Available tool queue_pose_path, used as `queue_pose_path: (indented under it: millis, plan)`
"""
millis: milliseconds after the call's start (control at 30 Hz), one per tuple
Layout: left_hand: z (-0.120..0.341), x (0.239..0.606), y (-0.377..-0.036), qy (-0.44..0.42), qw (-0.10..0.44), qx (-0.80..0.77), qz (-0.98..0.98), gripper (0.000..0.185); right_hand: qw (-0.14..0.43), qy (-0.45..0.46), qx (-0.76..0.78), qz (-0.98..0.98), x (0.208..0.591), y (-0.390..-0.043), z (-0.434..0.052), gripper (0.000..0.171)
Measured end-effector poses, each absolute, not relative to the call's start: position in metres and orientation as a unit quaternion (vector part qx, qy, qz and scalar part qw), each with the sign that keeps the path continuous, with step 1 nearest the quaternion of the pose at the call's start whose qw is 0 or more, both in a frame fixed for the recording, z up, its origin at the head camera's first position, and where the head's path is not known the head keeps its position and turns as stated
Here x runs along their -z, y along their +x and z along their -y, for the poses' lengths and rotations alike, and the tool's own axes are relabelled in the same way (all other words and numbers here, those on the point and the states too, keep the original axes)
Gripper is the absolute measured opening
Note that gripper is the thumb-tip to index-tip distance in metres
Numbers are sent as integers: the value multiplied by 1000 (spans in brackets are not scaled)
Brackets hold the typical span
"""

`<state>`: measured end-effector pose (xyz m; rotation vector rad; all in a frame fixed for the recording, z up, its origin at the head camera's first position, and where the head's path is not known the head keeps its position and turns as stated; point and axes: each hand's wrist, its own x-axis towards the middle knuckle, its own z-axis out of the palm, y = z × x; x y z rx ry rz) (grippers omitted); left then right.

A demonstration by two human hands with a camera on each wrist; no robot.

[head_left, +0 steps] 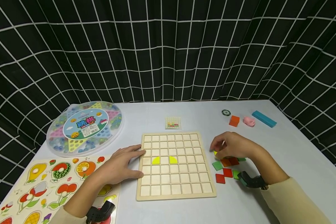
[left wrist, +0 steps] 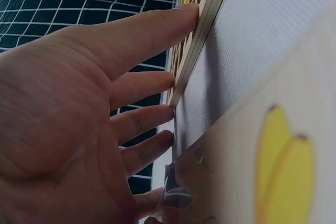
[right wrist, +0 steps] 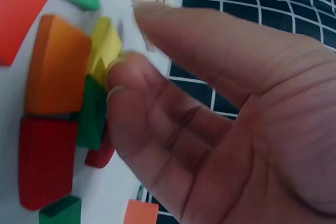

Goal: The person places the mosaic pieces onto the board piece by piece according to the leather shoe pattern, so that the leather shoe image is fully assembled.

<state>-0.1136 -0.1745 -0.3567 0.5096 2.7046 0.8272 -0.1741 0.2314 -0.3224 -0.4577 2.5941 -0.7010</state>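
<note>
A wooden grid board (head_left: pixel 176 196) lies flat on the table, with two yellow quarter-round pieces (head_left: pixel 156 160) in separate cells of one row. Along its left edge rest the fingertips and thumb of my left hand (head_left: pixel 119 166), fingers spread. To the right of the board, my right hand (head_left: pixel 232 145) reaches down over a cluster of small coloured pieces. In the right wrist view its bent fingertips are right at a yellow piece (right wrist: pixel 102 43), and the thumb stands apart. Close by are an orange piece (right wrist: pixel 60 66), a green piece (right wrist: pixel 92 114) and a red piece (right wrist: pixel 48 158).
A small pattern card (head_left: pixel 173 123) lies behind the board. At left are a round marble game box (head_left: pixel 117 137) and a fruit puzzle board (head_left: pixel 19 183). Back right hold a round chip (head_left: pixel 226 112), an orange cube (head_left: pixel 234 121), a pink pig (head_left: pixel 249 121) and a blue block (head_left: pixel 264 119).
</note>
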Motion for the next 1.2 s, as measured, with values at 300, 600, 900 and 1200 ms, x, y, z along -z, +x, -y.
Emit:
queue_pose_path:
  millis: [300, 600, 900, 1200]
  plan:
    - [175, 357, -114, 174, 131, -285, -933, 78, 197, -146, 193, -950, 328, -175, -228, 19]
    - [174, 357, -115, 175, 129, -285, -934, 77, 194, -166, 248, -935, 323, -178, -221, 13]
    - [174, 357, -114, 166, 133, -279, -937, 77, 205, -217, 351, -887, 313, -181, -188, 10]
    - [175, 358, -114, 174, 131, -280, -935, 77, 254, -243, 414, -840, 318, -176, -138, 5]
